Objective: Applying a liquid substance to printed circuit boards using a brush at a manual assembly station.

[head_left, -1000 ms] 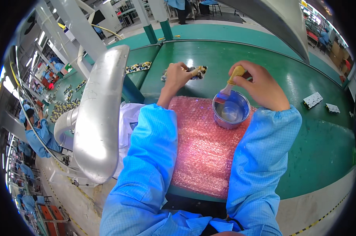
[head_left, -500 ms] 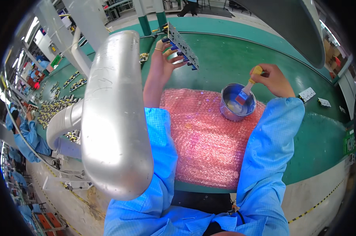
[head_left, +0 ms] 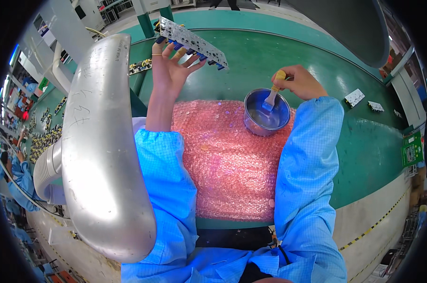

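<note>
My left hand (head_left: 173, 70) is raised at the upper left, its fingers gripping the underside and edge of a tilted circuit board (head_left: 192, 41). The board's pale face with dark spots points up; blue and dark components hang below it. My right hand (head_left: 302, 82) pinches the yellow-wrapped handle of a brush (head_left: 271, 97). The brush's bristles reach down inside a metal pot (head_left: 262, 128), and their tips are hard to make out. The pot stands on pink bubble wrap (head_left: 227, 165), toward its far right corner.
A big silver extraction duct (head_left: 102, 155) stands close beside my left arm; a dark hood (head_left: 348, 28) hangs at upper right. White boards (head_left: 355, 97) lie right on the green table (head_left: 364, 146). Many boards (head_left: 46, 144) and a co-worker in blue (head_left: 20, 179) are far left.
The brush has gone from leaning over the pot's right side to standing more upright, lower in the pot. The whole view has shifted, so the board and pot appear further left.
</note>
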The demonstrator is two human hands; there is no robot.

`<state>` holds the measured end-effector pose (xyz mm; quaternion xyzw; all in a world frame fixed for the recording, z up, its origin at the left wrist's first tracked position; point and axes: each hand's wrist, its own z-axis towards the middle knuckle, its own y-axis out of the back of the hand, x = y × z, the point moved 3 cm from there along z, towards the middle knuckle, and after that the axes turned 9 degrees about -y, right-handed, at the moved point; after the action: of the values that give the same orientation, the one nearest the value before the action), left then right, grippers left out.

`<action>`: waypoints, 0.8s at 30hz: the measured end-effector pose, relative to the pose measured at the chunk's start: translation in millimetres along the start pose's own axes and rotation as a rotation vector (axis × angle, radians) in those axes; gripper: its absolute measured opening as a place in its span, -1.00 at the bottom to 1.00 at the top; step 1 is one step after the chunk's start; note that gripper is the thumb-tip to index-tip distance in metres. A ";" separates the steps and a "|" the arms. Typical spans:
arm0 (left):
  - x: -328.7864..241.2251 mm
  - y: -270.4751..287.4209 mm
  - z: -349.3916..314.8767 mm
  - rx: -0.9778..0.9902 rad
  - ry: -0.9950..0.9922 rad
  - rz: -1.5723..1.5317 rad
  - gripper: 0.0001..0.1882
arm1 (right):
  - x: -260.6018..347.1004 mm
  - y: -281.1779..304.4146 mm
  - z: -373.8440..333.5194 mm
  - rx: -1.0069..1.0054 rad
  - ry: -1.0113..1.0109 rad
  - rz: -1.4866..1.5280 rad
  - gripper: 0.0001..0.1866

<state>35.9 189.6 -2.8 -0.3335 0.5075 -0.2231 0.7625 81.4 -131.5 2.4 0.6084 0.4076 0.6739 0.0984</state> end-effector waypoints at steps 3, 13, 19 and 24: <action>3.2 -1.2 0.8 0.008 0.006 0.024 -0.31 | -4.6 3.2 1.1 -0.005 -0.007 -0.019 -0.79; 7.8 1.1 -1.4 -0.005 0.021 0.026 -0.34 | -0.7 26.7 -11.7 -0.301 -0.018 0.039 -0.75; 9.2 3.0 -0.3 0.018 0.019 0.033 -0.36 | -13.4 38.4 -11.7 -0.417 -0.073 -0.047 -0.73; 7.4 6.2 -0.9 0.026 0.018 0.034 -0.40 | -4.8 42.5 -21.6 -0.396 -0.085 0.122 -0.73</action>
<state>37.9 188.5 -12.3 -0.3129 0.5171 -0.2200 0.7657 78.6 -171.4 28.8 0.6284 0.2249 0.7194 0.1923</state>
